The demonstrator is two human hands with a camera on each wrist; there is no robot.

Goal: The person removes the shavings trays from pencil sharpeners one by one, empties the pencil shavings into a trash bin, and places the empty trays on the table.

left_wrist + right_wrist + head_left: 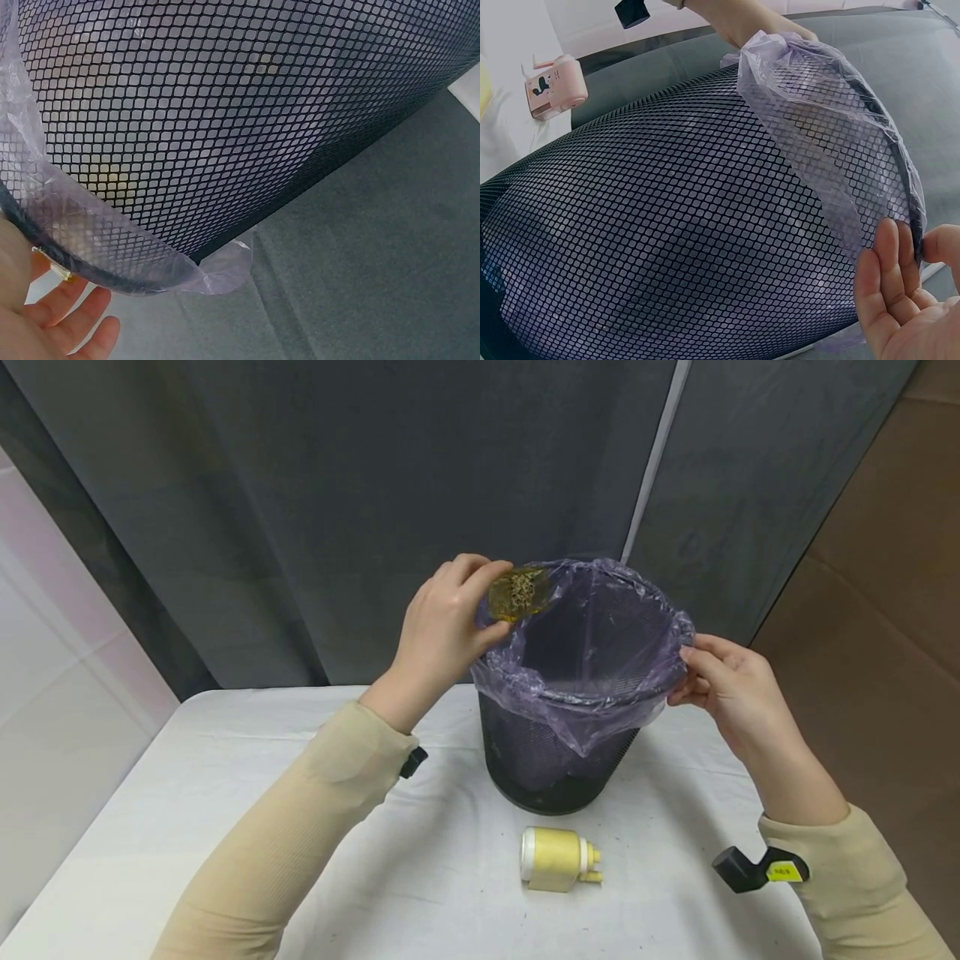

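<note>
Between thumb and fingers, my left hand (447, 610) pinches a small see-through yellowish packet (520, 593) with a speckled gold pattern, at the left rim of a waste bin. The bin (528, 789) is black mesh, upright on the table, its mouth lined with a thin purple bag (577, 714) folded over the rim. On the opposite side, my right hand (738, 693) pinches the bagged rim, thumb on one side and fingers against the mesh. In the left wrist view, only a gold edge of the packet (64, 272) shows beside the fingers.
A yellow and white container (557, 858) with two short nozzles lies in front of the bin on the white-covered table (420, 877). The right wrist view also shows a pink container (556, 88). Behind the table hangs a grey curtain (450, 460); brown board (885, 593) stands at right.
</note>
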